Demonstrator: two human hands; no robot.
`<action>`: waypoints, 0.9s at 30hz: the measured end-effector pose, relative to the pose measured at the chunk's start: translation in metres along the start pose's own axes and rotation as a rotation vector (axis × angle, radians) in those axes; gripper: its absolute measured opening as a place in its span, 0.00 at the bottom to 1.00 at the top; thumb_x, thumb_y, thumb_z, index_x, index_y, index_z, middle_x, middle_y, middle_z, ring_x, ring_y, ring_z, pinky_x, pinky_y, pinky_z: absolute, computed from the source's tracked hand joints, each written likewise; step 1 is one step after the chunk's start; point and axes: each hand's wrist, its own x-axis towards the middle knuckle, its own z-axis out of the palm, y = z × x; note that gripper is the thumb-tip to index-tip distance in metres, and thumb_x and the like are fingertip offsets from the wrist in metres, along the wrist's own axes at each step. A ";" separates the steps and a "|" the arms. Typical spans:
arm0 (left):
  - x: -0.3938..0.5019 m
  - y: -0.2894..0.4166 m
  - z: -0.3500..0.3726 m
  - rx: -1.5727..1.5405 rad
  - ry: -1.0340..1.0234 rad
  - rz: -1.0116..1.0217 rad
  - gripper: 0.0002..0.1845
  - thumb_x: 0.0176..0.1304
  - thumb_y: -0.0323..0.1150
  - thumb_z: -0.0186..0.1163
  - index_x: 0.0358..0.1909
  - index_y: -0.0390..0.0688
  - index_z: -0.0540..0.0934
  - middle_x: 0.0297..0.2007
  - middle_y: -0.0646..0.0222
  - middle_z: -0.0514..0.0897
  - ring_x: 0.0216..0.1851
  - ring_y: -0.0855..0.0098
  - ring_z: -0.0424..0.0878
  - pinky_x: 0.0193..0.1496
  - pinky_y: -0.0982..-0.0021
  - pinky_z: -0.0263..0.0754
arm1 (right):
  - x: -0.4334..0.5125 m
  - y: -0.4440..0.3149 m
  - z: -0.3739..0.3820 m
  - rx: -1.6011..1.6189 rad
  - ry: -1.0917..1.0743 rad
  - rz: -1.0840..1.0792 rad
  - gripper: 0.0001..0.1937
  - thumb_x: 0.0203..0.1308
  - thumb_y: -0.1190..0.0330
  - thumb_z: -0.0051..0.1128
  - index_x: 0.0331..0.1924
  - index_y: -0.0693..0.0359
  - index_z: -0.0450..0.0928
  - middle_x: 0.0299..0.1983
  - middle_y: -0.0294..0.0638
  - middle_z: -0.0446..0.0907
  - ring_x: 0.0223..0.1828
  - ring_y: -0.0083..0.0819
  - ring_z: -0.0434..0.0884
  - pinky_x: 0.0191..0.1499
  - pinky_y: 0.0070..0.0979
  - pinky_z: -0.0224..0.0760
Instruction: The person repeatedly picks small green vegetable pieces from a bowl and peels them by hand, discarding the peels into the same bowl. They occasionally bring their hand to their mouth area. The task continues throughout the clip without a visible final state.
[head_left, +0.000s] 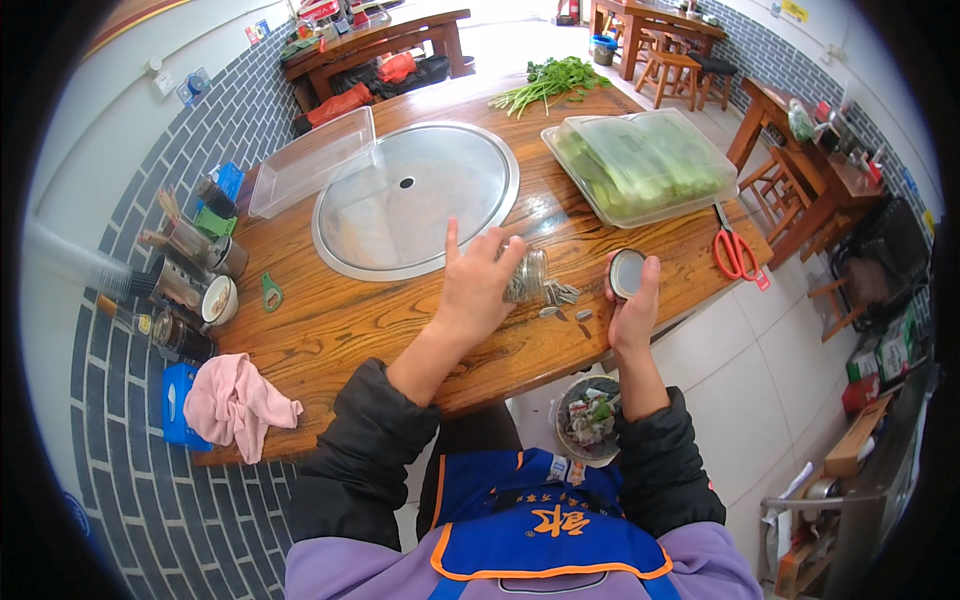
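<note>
My left hand (480, 289) grips a small glass jar (534, 271), tipped on its side low over the wooden table (360, 352). Sunflower seeds (561, 292) lie in a little heap at the jar's mouth, and a few more are scattered just in front of it. More seeds show inside the glass. In my right hand (636, 307) is a round jar lid (627, 273), held upright by its rim with the pale inner face towards the jar. The lid and the jar are apart.
Beyond the jar lies a round metal plate (420, 199) with a clear plastic box (315, 161) overlapping it. A covered tub of green vegetables (645, 165), red-handled scissors (733, 251) and leafy herbs (555, 81) lie right and far. A pink cloth (234, 405) sits left; a waste bin (559, 420) stands below.
</note>
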 end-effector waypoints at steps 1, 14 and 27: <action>0.000 -0.001 0.000 -0.039 -0.007 -0.029 0.35 0.38 0.28 0.77 0.53 0.47 0.74 0.48 0.66 0.76 0.51 0.60 0.79 0.72 0.32 0.51 | 0.000 0.000 0.000 -0.003 0.003 0.005 0.28 0.77 0.46 0.34 0.41 0.65 0.76 0.29 0.36 0.76 0.25 0.21 0.69 0.29 0.20 0.62; -0.008 -0.004 0.005 -1.080 0.154 -0.459 0.33 0.49 0.32 0.79 0.54 0.42 0.69 0.46 0.66 0.77 0.51 0.73 0.75 0.56 0.70 0.71 | 0.000 -0.010 0.010 -0.138 -0.029 0.019 0.24 0.79 0.50 0.32 0.46 0.62 0.75 0.32 0.35 0.76 0.28 0.21 0.71 0.33 0.20 0.64; -0.018 0.016 -0.017 -0.703 0.096 -0.078 0.36 0.40 0.30 0.75 0.55 0.40 0.71 0.47 0.53 0.75 0.49 0.47 0.78 0.51 0.57 0.76 | -0.011 -0.073 0.077 -1.164 -0.677 -0.887 0.25 0.60 0.48 0.58 0.44 0.63 0.75 0.36 0.47 0.73 0.39 0.49 0.76 0.42 0.42 0.70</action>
